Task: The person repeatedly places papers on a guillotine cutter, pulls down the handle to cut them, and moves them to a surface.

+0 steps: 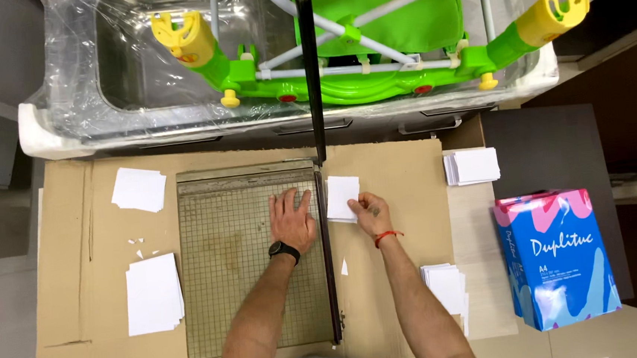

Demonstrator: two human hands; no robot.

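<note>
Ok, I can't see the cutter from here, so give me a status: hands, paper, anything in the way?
Left hand flat on cutter bed. Right hand holding small white stack beside the blade edge. Blade arm raised.

I see a paper cutter [253, 258] with a dull, worn board, its gridded face stained and matt, and a dark metal blade arm [311, 67] with little shine. Under it lies a sheet of brown cardboard [401, 285], matt and slightly rough, creased at the edges. The stacks of cut paper [153, 294] are plain white and matt, as is the small stack [342, 197] under my right hand [369, 213]. The ream wrapper [559, 255] looks glossy. Beyond, clear plastic film [73, 91] shines over a steel sink, beside smooth green and yellow plastic parts [266, 74].
</note>
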